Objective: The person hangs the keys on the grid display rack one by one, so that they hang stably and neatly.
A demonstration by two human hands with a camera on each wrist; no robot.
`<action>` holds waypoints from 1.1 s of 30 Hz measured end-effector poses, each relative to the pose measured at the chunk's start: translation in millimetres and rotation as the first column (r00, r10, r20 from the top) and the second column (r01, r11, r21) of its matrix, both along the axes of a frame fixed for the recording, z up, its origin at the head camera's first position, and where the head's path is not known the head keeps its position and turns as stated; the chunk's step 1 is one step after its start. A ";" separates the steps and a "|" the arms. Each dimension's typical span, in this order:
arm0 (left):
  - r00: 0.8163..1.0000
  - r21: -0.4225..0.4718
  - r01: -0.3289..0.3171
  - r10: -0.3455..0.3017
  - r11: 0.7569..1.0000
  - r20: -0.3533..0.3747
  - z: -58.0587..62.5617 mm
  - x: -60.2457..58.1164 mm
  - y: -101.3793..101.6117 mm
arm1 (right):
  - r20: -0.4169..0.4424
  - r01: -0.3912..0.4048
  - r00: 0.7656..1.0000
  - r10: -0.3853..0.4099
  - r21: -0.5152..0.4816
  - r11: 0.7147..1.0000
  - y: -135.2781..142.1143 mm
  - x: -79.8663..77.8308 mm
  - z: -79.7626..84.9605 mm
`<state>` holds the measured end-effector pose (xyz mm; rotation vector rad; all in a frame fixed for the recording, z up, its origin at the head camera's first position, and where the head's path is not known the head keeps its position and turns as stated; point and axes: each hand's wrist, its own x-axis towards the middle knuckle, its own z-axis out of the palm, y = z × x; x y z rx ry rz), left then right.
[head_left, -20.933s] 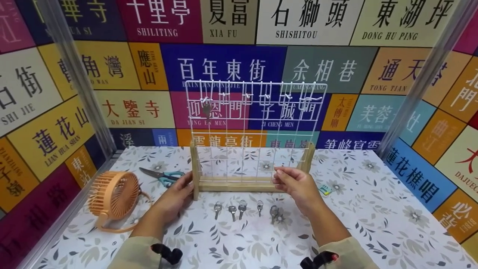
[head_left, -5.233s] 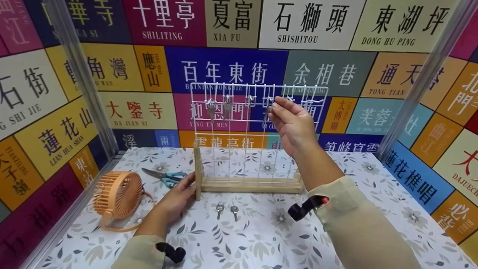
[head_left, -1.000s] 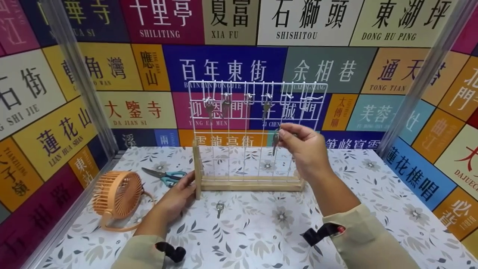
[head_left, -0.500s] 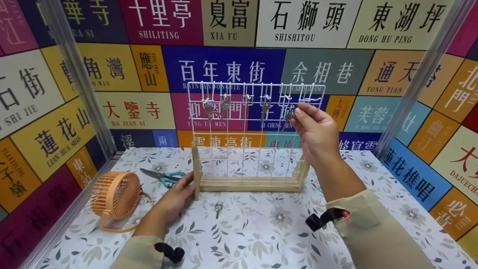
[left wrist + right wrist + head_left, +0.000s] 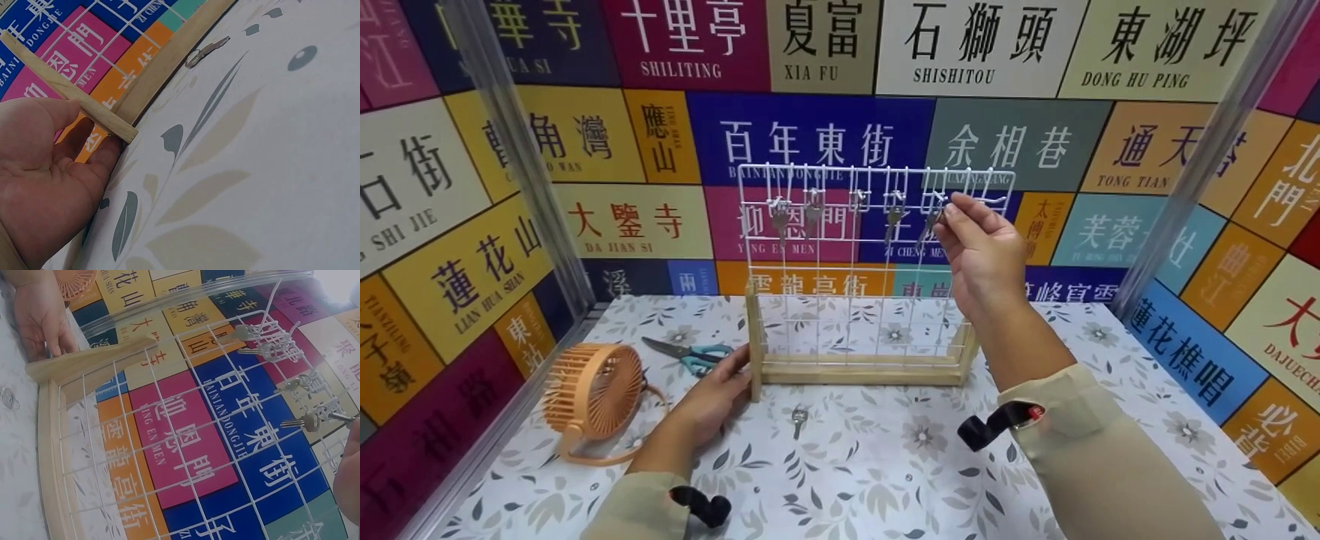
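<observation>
A white wire grid rack (image 5: 875,268) stands upright in a wooden base (image 5: 862,374). My right hand (image 5: 988,259) pinches a metal key (image 5: 931,222) between thumb and fingertips, close to a hook right of the rack's middle. Its contact with that hook is hard to make out. To the left, several keys hang along the hook row, among them one key (image 5: 893,216) nearest the hand. My left hand (image 5: 48,169) grips the wooden left post (image 5: 104,117), thumb in front and fingers behind. One key (image 5: 799,422) lies on the table before the base.
An orange fan (image 5: 594,394) stands left of my left forearm. Scissors (image 5: 690,355) with teal handles lie behind the left hand. A floral cloth (image 5: 877,480) covers the table, and printed sign panels (image 5: 810,135) enclose it at back and sides.
Since the oldest frame, keys have gone from the table onto the hooks. Over the last second my right hand has raised its key to the hook row. The left hand stays at the post.
</observation>
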<state>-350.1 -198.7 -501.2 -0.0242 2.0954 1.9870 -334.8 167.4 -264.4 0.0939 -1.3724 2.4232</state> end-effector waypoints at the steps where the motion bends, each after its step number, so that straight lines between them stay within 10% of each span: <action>1: 1.000 0.006 0.002 -0.002 1.000 -0.001 -0.3 0.1 0.1 | 0.002 0.001 1.000 -0.001 -0.009 1.000 -0.6 -0.3 0.0; 16: 1.000 0.068 0.006 -0.005 0.998 -0.009 -2.0 1.2 0.6 | -0.016 -0.019 1.000 0.018 -0.055 0.998 -1.7 -10.8 -18.3; 33: 1.000 0.075 -0.002 0.001 0.997 0.020 -0.1 1.9 0.2 | 0.165 -0.143 0.978 0.131 0.066 0.988 -44.8 4.1 -121.3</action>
